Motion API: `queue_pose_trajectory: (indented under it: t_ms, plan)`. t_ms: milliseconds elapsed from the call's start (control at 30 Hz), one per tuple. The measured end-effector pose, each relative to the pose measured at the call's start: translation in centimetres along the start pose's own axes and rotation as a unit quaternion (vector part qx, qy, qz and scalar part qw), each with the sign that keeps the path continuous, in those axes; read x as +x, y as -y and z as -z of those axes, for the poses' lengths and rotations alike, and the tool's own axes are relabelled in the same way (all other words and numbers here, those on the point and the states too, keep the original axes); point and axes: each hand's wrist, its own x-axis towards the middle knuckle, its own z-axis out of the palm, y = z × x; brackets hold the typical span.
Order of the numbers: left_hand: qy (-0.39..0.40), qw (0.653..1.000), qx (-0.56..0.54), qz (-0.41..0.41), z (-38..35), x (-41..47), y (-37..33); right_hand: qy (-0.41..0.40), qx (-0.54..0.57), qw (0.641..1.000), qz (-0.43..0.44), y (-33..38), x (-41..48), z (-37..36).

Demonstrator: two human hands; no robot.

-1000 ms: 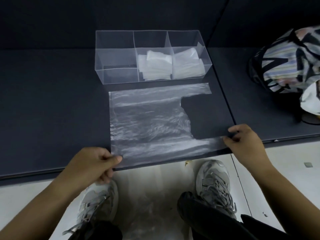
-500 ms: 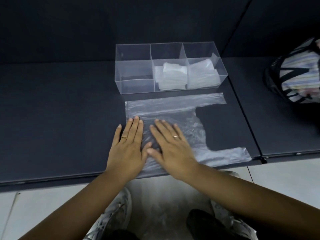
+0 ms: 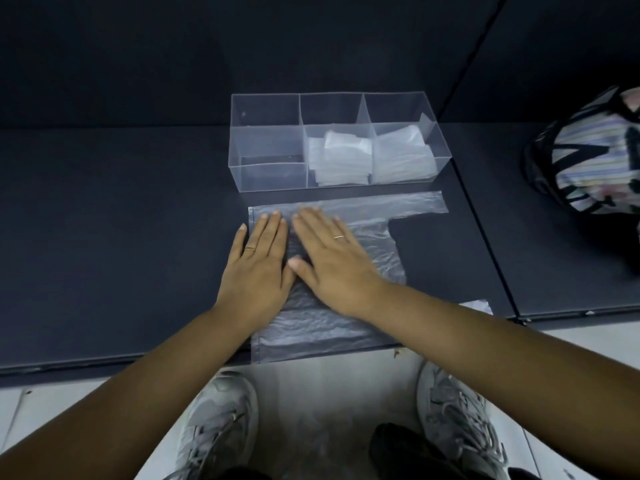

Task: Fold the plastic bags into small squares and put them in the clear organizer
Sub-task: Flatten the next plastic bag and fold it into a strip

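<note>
A clear plastic bag [image 3: 377, 251] lies spread flat on the dark table [image 3: 110, 244], its two handle strips pointing right. My left hand [image 3: 258, 268] and my right hand [image 3: 337, 268] press flat on the bag side by side, fingers straight and pointing away from me. Just behind the bag stands the clear organizer [image 3: 270, 168] with three compartments. Folded bags [image 3: 341, 157] fill the middle compartment and more folded bags [image 3: 401, 157] fill the right one; the left one holds nothing. My right forearm hides part of the near handle strip.
A striped patterned bag [image 3: 588, 154] sits at the right on the neighbouring table section. The table's front edge runs just under my forearms, with my two grey shoes [image 3: 221, 427] on the pale floor below. A dark wall rises behind the organizer.
A second ago my hands pinched the bag's near corners. They then let go and came down flat on the bag, and have since slid farther up toward the organizer.
</note>
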Motion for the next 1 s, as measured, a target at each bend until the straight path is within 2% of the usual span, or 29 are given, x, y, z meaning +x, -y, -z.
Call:
queue_pose_trajectory:
  t_ms: [67,133,367,467,567,633,700,733,833,900,1000]
  plan:
    - [0.020,1.000,0.023,0.005,-0.4,0.5,0.5,0.031,-0.021,0.999,0.006,-0.8,1.2,-1.0]
    - [0.028,0.999,0.024,0.009,-0.8,0.5,0.8,0.032,-0.045,0.998,-0.025,-3.2,1.5,-1.0]
    - [0.046,0.998,0.044,0.017,-0.4,0.2,1.1,0.020,-0.095,0.970,-0.224,-13.5,-3.4,1.5]
    - [-0.010,0.999,-0.005,-0.038,0.9,-1.5,0.8,-0.033,-0.097,0.959,-0.264,-14.2,-5.2,2.8]
    - [-0.036,0.984,-0.074,-0.157,1.3,-5.4,0.5,-0.114,0.011,0.983,-0.146,-9.9,-7.1,3.1]
    - [0.000,0.979,-0.045,-0.200,1.0,-8.2,0.5,-0.068,0.083,0.993,-0.038,-5.4,-8.8,2.1]
    - [0.010,0.976,-0.005,-0.218,0.5,-10.1,0.7,0.013,0.072,0.996,0.051,-1.6,-10.2,0.6]
    - [-0.015,0.975,-0.003,-0.223,0.3,-10.8,0.8,0.030,0.042,0.995,0.086,-0.3,-10.7,-0.2]
    - [-0.108,0.966,-0.071,-0.222,0.2,-11.8,0.5,0.007,-0.025,0.993,0.112,1.6,-10.6,-1.3]
    - [-0.149,0.959,-0.113,-0.212,0.5,-11.9,0.1,-0.054,0.008,0.993,0.103,1.6,-10.4,-1.3]
    - [-0.164,0.956,-0.185,-0.159,1.9,-11.5,-0.1,-0.117,0.047,0.987,0.103,0.6,-10.8,-0.6]
